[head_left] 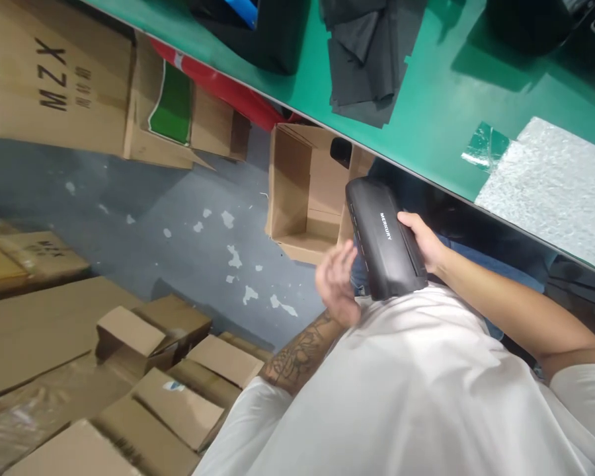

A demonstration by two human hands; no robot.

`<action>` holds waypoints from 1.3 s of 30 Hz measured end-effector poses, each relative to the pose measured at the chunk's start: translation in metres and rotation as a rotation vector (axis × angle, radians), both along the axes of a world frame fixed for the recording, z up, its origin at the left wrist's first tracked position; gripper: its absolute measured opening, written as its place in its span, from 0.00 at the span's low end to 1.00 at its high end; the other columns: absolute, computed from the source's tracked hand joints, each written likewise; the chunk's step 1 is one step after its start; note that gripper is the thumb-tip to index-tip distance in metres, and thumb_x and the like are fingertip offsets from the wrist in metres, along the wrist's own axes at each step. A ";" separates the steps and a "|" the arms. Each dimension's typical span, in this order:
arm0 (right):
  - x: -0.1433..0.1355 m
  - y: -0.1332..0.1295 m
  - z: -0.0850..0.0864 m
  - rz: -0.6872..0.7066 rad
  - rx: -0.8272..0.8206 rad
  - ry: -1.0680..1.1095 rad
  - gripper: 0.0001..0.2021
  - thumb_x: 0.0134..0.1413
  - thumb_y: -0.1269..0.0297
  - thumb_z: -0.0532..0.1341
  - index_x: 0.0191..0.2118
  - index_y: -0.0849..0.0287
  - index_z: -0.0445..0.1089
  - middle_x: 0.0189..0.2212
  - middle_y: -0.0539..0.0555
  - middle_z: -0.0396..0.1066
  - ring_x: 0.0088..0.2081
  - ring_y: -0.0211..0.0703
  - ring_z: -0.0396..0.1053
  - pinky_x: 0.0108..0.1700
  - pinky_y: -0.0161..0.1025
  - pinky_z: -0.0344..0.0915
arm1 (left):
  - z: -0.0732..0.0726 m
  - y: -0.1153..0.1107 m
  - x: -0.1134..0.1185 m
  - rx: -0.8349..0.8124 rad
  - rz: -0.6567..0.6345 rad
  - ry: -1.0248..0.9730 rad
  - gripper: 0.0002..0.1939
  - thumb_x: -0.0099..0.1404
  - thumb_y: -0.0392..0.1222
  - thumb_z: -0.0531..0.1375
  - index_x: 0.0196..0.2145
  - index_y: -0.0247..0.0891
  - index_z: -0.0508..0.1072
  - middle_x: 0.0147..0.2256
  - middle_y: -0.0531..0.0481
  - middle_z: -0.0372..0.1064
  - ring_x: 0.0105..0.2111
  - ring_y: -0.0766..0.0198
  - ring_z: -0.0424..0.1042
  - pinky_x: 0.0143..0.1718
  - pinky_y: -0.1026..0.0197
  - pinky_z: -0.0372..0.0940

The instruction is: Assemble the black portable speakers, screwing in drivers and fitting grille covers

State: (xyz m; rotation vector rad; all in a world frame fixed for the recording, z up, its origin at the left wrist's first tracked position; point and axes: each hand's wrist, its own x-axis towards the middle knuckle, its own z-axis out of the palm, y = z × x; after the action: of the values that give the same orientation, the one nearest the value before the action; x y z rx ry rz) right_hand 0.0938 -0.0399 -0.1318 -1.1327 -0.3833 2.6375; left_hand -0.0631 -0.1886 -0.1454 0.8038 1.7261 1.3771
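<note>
A black, rounded oblong device [384,235] with "MERKURY" in white letters on top is held in front of my white shirt; its exact kind I cannot tell. My right hand [424,243] grips its right side, thumb on the upper face and the other fingers hidden beneath. To the left of the device, my left hand [338,283] is raised with its fingers apart, slightly blurred and holding nothing. Just beyond both hands, an open cardboard box [290,185] stands low beside the bench, with a small dark object [341,152] at its far side.
The green bench [426,132] runs along the top, carrying black cloth-like sheets [367,59], a bubble-wrap-like silvery sheet [555,185] and dark items. Cardboard boxes marked MZX [54,73] stand at upper left; several open cartons [178,403] fill the lower left. Grey floor [203,225] lies between.
</note>
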 end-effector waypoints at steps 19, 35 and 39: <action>0.003 0.024 0.000 0.160 0.898 -0.087 0.56 0.71 0.12 0.57 0.70 0.66 0.47 0.70 0.69 0.49 0.72 0.54 0.57 0.78 0.51 0.63 | 0.055 0.076 0.004 -0.107 -0.088 0.086 0.58 0.54 0.56 0.78 0.73 0.46 0.55 0.67 0.39 0.68 0.70 0.46 0.71 0.72 0.45 0.68; -0.006 0.032 0.045 0.091 0.844 0.028 0.56 0.70 0.19 0.69 0.74 0.68 0.54 0.73 0.62 0.48 0.72 0.51 0.57 0.82 0.46 0.60 | 0.058 0.072 0.011 -0.118 -0.147 0.126 0.63 0.55 0.53 0.79 0.76 0.47 0.46 0.72 0.35 0.59 0.73 0.42 0.66 0.73 0.42 0.66; -0.011 0.031 0.034 0.049 0.830 -0.077 0.62 0.63 0.15 0.71 0.74 0.69 0.52 0.70 0.63 0.53 0.72 0.53 0.57 0.83 0.47 0.59 | 0.043 0.074 0.005 -0.070 -0.170 0.081 0.68 0.50 0.67 0.81 0.75 0.47 0.48 0.72 0.34 0.59 0.73 0.41 0.66 0.74 0.41 0.65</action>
State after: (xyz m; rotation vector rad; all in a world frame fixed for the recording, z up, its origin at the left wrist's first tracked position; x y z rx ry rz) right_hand 0.0829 -0.0092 -0.0979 -0.9183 -1.3622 2.0826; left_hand -0.0576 -0.1148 -0.1027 0.9555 1.7152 1.1785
